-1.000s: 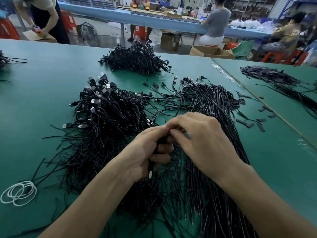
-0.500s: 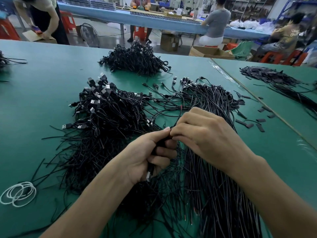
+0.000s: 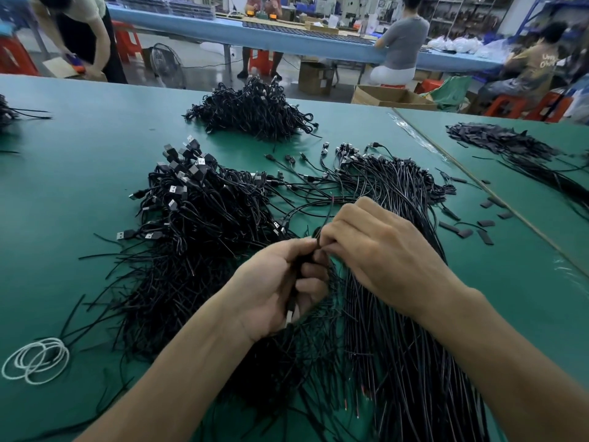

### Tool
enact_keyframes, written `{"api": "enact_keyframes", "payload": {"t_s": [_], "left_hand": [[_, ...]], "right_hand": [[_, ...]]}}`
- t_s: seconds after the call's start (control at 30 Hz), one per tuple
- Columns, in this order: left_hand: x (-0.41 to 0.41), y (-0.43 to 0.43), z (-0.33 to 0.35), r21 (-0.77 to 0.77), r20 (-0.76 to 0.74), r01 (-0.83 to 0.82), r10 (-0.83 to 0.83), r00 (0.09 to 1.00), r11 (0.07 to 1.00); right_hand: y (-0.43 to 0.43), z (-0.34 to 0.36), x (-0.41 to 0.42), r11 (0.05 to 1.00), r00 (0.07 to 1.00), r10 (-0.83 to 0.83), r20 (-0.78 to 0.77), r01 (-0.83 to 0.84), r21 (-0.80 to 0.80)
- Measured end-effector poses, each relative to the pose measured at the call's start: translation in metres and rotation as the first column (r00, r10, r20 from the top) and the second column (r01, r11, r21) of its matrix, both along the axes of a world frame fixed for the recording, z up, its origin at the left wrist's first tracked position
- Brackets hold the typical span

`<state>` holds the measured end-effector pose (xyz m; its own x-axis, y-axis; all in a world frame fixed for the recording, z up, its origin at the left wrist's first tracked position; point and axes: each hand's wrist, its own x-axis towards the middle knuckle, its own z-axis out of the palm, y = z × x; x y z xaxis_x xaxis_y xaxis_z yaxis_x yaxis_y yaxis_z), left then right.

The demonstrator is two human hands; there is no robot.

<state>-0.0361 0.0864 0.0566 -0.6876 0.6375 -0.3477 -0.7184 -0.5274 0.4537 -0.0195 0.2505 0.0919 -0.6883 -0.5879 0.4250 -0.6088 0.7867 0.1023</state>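
The green bench (image 3: 79,186) carries three masses of black cable: a bundled far heap (image 3: 251,113), a tangled left pile (image 3: 197,218) bristling with USB ends, and a combed-out right sheaf (image 3: 398,362) running under the right forearm. Both hands meet just above where the two near masses touch. The left hand (image 3: 277,288) is curled round a single cable (image 3: 301,264), thumb and fingers closed on it. The right hand (image 3: 379,253) is closed as well, its fingertips pinching at the cable's upper end right against the left thumb; what sits between those fingertips is hidden. The step looks like fine work on that end, perhaps fitting or lining something up. To do it well, the left grip should sit close to the tip so the cable cannot flex, the right pinch should stay light and square, and the work should be kept lifted clear of loose strands that could snag. White loops (image 3: 35,360) lie near the left edge. The cable's metal plug (image 3: 289,315) pokes out below the left palm, and short black strips (image 3: 484,234) are scattered to the right
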Motion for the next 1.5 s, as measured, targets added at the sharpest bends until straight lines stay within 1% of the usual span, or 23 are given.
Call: {"api": "enact_keyframes", "payload": {"t_s": [0.07, 0.1, 0.17, 0.23, 0.3, 0.4, 0.47, 0.53, 0.63, 0.73, 0.77, 0.83, 0.9, 0.93, 1.07, 1.13, 1.2, 1.23, 1.33, 1.4, 1.43, 1.47, 1.5], "left_hand": [[0.0, 0.005, -0.003, -0.028, -0.098, -0.127, 0.123, 0.987, 0.992], [0.001, 0.007, -0.005, -0.031, -0.164, -0.186, 0.178, 0.97, 0.982], [0.003, 0.01, -0.009, -0.037, -0.326, -0.277, 0.251, 0.912, 0.96], [0.003, 0.009, -0.015, -0.099, -0.511, -0.34, 0.245, 0.824, 0.935], [0.001, 0.005, -0.018, -0.2, -0.637, -0.351, 0.151, 0.756, 0.915], [-0.003, -0.001, -0.016, -0.31, -0.687, -0.345, 0.042, 0.726, 0.886], [-0.004, -0.003, -0.015, -0.376, -0.716, -0.397, 0.009, 0.698, 0.837], [-0.004, -0.002, -0.016, -0.399, -0.742, -0.446, 0.004, 0.67, 0.801], [-0.006, -0.001, -0.018, -0.315, -0.777, -0.534, 0.11, 0.62, 0.785], [-0.007, 0.001, -0.019, -0.237, -0.808, -0.588, 0.179, 0.561, 0.773], [-0.007, 0.001, -0.019, -0.214, -0.834, -0.605, 0.179, 0.522, 0.767], [-0.007, -0.001, -0.021, -0.176, -0.902, -0.639, 0.138, 0.409, 0.749], [-0.006, -0.004, -0.021, -0.16, -0.941, -0.654, 0.086, 0.327, 0.739], [-0.005, -0.005, -0.02, -0.158, -0.943, -0.65, 0.082, 0.322, 0.743], [0.0, -0.007, -0.017, -0.145, -0.923, -0.579, 0.1, 0.37, 0.802], [0.002, -0.009, -0.016, -0.146, -0.943, -0.565, 0.059, 0.327, 0.812], [0.002, -0.01, -0.017, -0.142, -0.967, -0.572, 0.011, 0.256, 0.808], [0.003, -0.011, -0.016, -0.142, -0.97, -0.57, 0.0, 0.242, 0.809], [0.006, -0.011, -0.013, -0.11, -0.962, -0.579, 0.06, 0.267, 0.808], [0.005, -0.008, -0.012, -0.085, -0.958, -0.659, 0.12, 0.26, 0.747], [0.004, -0.006, -0.011, -0.08, -0.949, -0.69, 0.156, 0.273, 0.719], [0.003, -0.006, -0.011, -0.085, -0.938, -0.703, 0.182, 0.296, 0.706], [0.002, -0.008, -0.011, -0.092, -0.928, -0.693, 0.191, 0.32, 0.715]], "right_hand": [[-0.003, -0.007, 0.002, 0.997, 0.997, -0.052, -0.049, 0.049, -0.057], [-0.005, -0.011, 0.004, 0.99, 0.995, -0.086, -0.047, 0.08, -0.115], [-0.011, -0.02, 0.008, 0.944, 0.989, -0.146, 0.004, 0.141, -0.299], [-0.016, -0.026, 0.011, 0.847, 0.982, -0.164, 0.098, 0.191, -0.496], [-0.019, -0.029, 0.011, 0.747, 0.973, -0.143, 0.181, 0.226, -0.626], [-0.021, -0.026, 0.01, 0.647, 0.965, -0.124, 0.232, 0.256, -0.718], [-0.023, -0.026, 0.009, 0.614, 0.959, -0.123, 0.254, 0.275, -0.74], [-0.025, -0.027, 0.009, 0.601, 0.956, -0.124, 0.267, 0.286, -0.746], [-0.031, -0.029, 0.01, 0.552, 0.944, -0.05, 0.325, 0.298, -0.779], [-0.034, -0.028, 0.01, 0.417, 0.896, 0.099, 0.433, 0.357, -0.836], [-0.034, -0.026, 0.01, 0.374, 0.871, 0.153, 0.466, 0.386, -0.843], [-0.032, -0.022, 0.01, 0.317, 0.817, 0.25, 0.519, 0.438, -0.841], [-0.03, -0.02, 0.01, 0.298, 0.774, 0.3, 0.557, 0.479, -0.826], [-0.028, -0.019, 0.009, 0.294, 0.762, 0.304, 0.572, 0.496, -0.817], [-0.023, -0.021, 0.007, 0.296, 0.737, 0.283, 0.614, 0.542, -0.787], [-0.019, -0.023, 0.006, 0.282, 0.731, 0.279, 0.623, 0.558, -0.781], [-0.017, -0.023, 0.007, 0.283, 0.734, 0.272, 0.623, 0.558, -0.78], [-0.016, -0.022, 0.007, 0.287, 0.737, 0.276, 0.617, 0.55, -0.784], [-0.018, -0.021, 0.007, 0.294, 0.74, 0.296, 0.605, 0.532, -0.794], [-0.019, -0.022, 0.007, 0.316, 0.75, 0.278, 0.6, 0.518, -0.795], [-0.02, -0.022, 0.008, 0.326, 0.756, 0.275, 0.594, 0.508, -0.798], [-0.02, -0.023, 0.008, 0.33, 0.761, 0.276, 0.586, 0.498, -0.802], [-0.021, -0.024, 0.008, 0.326, 0.765, 0.28, 0.58, 0.493, -0.807]]}}
